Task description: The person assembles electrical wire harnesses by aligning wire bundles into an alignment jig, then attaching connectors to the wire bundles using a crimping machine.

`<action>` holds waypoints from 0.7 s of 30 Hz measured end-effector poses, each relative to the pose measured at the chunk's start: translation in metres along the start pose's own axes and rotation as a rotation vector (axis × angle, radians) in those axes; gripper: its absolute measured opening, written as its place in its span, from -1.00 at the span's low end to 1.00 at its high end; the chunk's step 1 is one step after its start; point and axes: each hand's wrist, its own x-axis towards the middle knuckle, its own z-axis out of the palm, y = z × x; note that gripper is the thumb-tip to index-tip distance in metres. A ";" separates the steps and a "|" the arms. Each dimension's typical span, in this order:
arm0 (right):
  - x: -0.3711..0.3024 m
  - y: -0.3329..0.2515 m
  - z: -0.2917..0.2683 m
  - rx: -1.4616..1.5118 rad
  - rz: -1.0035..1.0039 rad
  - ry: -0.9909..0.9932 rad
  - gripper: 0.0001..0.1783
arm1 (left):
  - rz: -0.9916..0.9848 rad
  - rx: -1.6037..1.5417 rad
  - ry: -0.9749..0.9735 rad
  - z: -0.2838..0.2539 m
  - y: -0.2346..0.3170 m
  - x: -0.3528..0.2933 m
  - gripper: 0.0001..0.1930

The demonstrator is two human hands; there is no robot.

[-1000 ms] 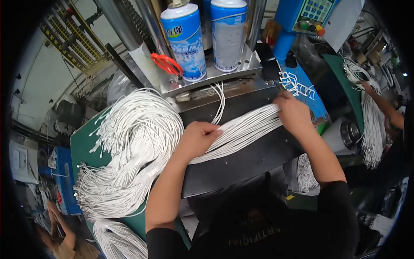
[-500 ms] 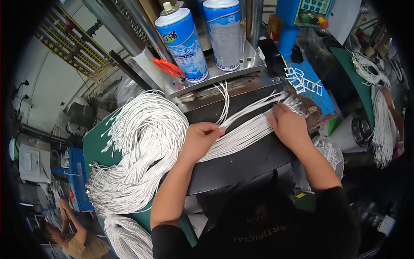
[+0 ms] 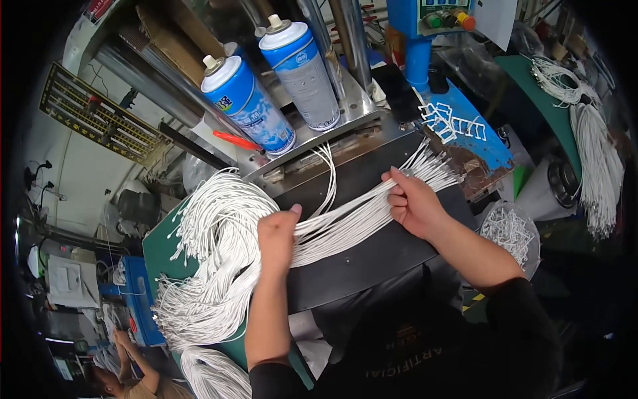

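A long bundle of thin white cables (image 3: 352,236) runs across the black work surface, its connector ends spread at the right. My left hand (image 3: 276,239) is closed around part of the bundle, thumb up, beside the big coiled heap of white cables (image 3: 222,239). Farther right, my right hand (image 3: 415,203) has its fingers curled, pinching a few cables that stretch between both hands, slightly above the others. The fingers of the left hand are mostly hidden behind its back. Behind the hands, several separate white cables (image 3: 327,174) hang from under the metal press plate.
Two blue-and-white spray cans (image 3: 249,110) stand on the metal plate (image 3: 359,116), next to a red-handled tool (image 3: 236,139). White plastic clips (image 3: 452,123) lie on a blue surface. A clear bag of white parts (image 3: 508,233) sits at right. Another person (image 3: 136,366) works at lower left.
My right hand has drawn back left and nearer from the connector ends, now pinching cables. My left hand has shifted left and nearer along the bundle. The whole view has shifted.
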 end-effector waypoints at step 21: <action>0.163 0.027 0.059 -1.101 -0.692 -0.042 -0.66 | 0.073 -0.573 -0.274 0.026 -0.052 0.047 -0.80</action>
